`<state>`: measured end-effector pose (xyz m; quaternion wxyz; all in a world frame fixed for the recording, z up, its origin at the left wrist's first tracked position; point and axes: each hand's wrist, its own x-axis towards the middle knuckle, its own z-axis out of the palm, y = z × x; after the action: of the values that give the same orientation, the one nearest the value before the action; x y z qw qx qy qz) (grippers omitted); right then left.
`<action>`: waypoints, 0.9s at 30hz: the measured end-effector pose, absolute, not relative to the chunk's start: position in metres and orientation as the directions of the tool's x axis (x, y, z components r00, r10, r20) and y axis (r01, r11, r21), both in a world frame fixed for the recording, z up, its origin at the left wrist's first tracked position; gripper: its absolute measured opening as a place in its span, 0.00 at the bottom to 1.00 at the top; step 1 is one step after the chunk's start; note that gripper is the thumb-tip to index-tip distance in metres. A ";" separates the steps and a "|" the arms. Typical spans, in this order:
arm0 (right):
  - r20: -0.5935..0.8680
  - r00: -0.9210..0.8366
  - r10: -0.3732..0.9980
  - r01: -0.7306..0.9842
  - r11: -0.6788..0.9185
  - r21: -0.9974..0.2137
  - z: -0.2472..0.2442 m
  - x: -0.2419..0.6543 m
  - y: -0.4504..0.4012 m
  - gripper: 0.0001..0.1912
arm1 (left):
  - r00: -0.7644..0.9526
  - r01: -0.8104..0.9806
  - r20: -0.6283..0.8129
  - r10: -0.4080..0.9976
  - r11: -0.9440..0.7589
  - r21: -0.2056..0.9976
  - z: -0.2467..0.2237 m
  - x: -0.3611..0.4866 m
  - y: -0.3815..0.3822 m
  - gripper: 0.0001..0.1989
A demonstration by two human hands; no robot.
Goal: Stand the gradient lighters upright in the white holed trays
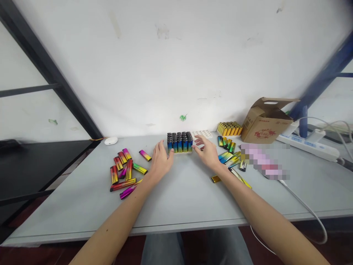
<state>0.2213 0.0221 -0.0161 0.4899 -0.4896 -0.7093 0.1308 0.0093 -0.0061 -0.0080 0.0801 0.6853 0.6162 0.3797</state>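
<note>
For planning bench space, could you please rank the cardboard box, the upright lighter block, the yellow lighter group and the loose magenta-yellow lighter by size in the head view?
Cardboard box
Upright lighter block and yellow lighter group: they look alike, unranked
Loose magenta-yellow lighter

Both bare forearms, the left forearm (117, 221) and the right forearm (260, 213), extend forward and converge at centre. The left hand (162, 159) and right hand (206, 152) are held palm-down and open, fingers slightly curled, facing each other. The 2 hands stand apart.
</note>
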 end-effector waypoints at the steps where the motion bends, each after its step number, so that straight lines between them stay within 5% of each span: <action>1: 0.575 -0.057 0.816 0.590 0.492 -0.640 -0.016 0.221 0.021 0.19 | -0.022 0.791 0.402 0.915 -0.231 0.567 -0.009 0.010 -0.006 0.28; 5: 0.558 -0.110 0.822 0.666 0.478 -0.573 -0.016 0.223 0.018 0.17 | 0.084 0.828 0.331 0.940 -0.250 0.501 -0.014 0.011 -0.008 0.27; 9: 0.475 -0.144 0.868 0.780 0.395 -0.486 -0.021 0.224 0.017 0.25 | 0.092 0.915 0.276 0.957 -0.190 0.355 -0.023 0.010 -0.007 0.25; 15: 0.358 -0.413 0.837 0.806 0.519 -0.283 -0.025 0.220 0.016 0.19 | 0.094 0.930 0.199 0.975 -0.157 0.331 -0.030 0.007 -0.002 0.26; 23: 0.293 -0.366 0.883 0.846 0.447 -0.290 -0.017 0.218 0.008 0.24 | 0.079 0.928 0.083 0.993 -0.104 0.357 -0.021 0.004 -0.002 0.26; 27: 0.275 -0.348 0.897 0.851 0.424 -0.308 -0.019 0.219 0.010 0.23 | 0.078 0.954 0.166 0.983 -0.122 0.274 -0.021 0.001 0.001 0.25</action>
<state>0.2191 0.0104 -0.0190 0.2037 -0.5336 -0.8190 0.0554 0.0005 0.0007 -0.0209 0.0466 0.7326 0.6610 0.1555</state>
